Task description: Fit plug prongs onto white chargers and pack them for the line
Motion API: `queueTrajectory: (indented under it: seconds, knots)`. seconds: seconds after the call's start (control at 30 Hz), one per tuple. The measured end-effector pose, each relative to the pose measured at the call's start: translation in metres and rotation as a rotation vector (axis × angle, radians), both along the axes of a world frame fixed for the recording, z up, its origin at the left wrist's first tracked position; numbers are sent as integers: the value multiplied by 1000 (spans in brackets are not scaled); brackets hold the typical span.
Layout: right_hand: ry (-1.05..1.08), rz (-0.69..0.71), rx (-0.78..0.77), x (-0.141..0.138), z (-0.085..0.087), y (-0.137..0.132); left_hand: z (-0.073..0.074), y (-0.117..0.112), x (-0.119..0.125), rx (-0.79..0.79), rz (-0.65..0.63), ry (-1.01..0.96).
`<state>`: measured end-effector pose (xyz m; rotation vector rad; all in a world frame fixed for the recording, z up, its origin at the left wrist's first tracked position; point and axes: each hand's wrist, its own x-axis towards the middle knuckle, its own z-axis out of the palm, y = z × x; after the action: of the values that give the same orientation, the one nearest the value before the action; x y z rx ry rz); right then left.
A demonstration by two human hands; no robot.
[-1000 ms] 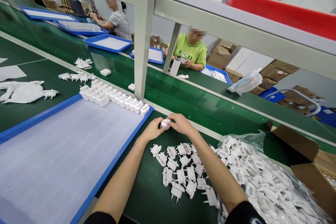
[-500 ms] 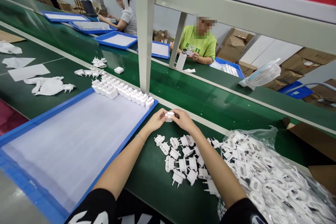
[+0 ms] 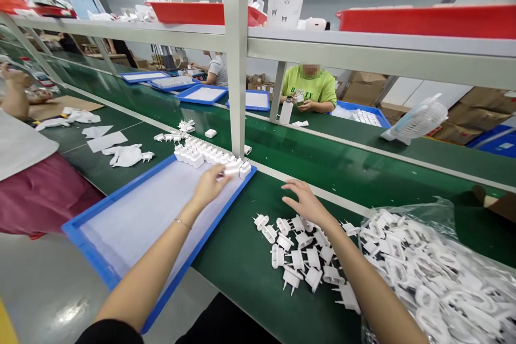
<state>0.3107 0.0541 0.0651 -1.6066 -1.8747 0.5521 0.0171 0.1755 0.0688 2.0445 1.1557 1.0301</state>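
Note:
My left hand [image 3: 210,185] is over the far right corner of the blue-rimmed tray [image 3: 121,191], its thumb and fingers closed on a white plug charger [image 3: 231,167]. This charger is at the row of white chargers [image 3: 192,158] standing pins up along the tray's far edge. Blur hides whether it rests on the lining. To the right, my right hand [image 3: 305,203] hovers above the green bench with fingers spread and nothing in them. Just below it lie loose white plug parts with pins [image 3: 297,259], some hidden by my right forearm.
A clear plastic bag [image 3: 435,209] spills white parts [image 3: 427,263] at right. A shelf post [image 3: 237,75] rises behind the tray. White gloves [image 3: 124,156] and paper lie left, near a seated person [image 3: 24,145]. Across the green belt, a person in a lime shirt [image 3: 309,86] handles parts.
Both hands were together on one white charger over the bench. My left hand has carried it left to the tray's row; my right hand has let go and opened. The view has tilted up.

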Motion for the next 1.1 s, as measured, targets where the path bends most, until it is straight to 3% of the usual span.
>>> queueTrajectory:
  seconds: [0.1,0.23,0.37,0.47,0.53,0.6,0.67,0.73,0.8,0.9,1.0,1.1]
  knots:
    - [-155,-77,-1,11,-7,-13,-9,37,-39,93,326,17]
    - [-226,-133,-8,20,-12,-28,-37,78,-50,132,522,57]
    - [-254,-161,-42,28,-14,-34,-49,84,-44,171,599,62]
    - [-238,-157,-71,33,-14,-31,-37,71,-33,246,623,72]
    - [-215,-110,-126,36,-11,-27,-20,63,-16,290,522,110]
    - [-201,-56,-185,38,-7,-23,0,59,14,296,325,171]
    - [-199,-21,-237,40,-2,-22,16,61,58,263,122,239]
    - [-203,-16,-269,43,3,-24,23,68,107,200,-3,294]
    - [-207,-38,-280,48,5,-30,20,77,152,130,-34,336]
    - [-209,-93,-272,57,6,-44,0,89,198,28,13,375]
    - [-198,-89,-270,63,3,-57,-24,101,213,-90,65,390]
    - [-183,1,-257,66,-1,-60,-35,113,213,-189,55,362]
